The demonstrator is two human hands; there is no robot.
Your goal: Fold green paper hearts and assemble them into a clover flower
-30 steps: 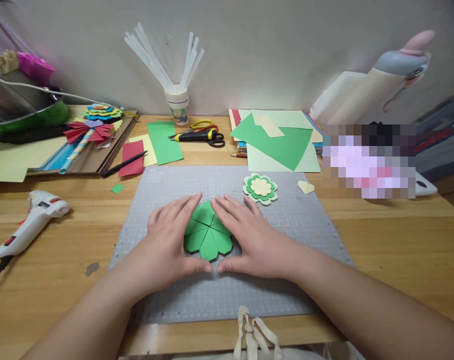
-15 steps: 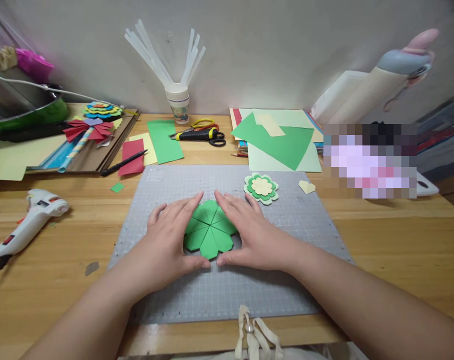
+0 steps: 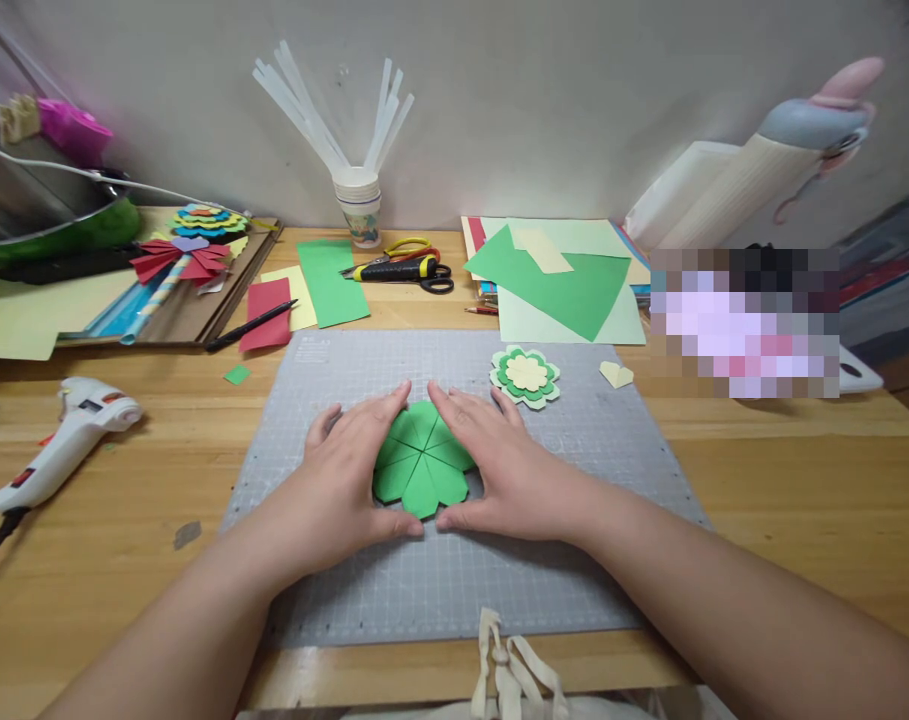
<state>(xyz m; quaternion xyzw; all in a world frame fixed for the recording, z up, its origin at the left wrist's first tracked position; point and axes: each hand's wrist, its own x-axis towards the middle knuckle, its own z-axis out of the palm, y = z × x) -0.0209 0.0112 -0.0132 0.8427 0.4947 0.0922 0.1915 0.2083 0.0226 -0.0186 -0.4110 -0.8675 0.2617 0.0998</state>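
Observation:
A green paper flower [image 3: 422, 458], made up of several heart-shaped pieces meeting at the centre, lies flat on the grey cutting mat [image 3: 334, 600]. My left hand [image 3: 353, 460] curves around its left side, thumb near the front edge and fingers stretched along the back. On the other side, my right hand [image 3: 491, 455] mirrors it, thumb and fingers spread apart. Both hands rest against the flower's sides, covering part of its outer petals. Just beyond my right hand lies a layered flower [image 3: 525, 374] in pale green, green and cream paper.
A cream paper heart [image 3: 616, 375] lies right of the mat. At left is a white glue gun [image 3: 68, 440]. Behind are a pen [image 3: 251, 326], a cutter knife [image 3: 394, 270], scissors [image 3: 440, 280], paper cups [image 3: 360, 215] with white sticks, and coloured paper sheets [image 3: 566, 290].
Both hands stay around the green flower with hardly any movement; my left hand's fingers sit slightly further right. The whole view has shifted a little.

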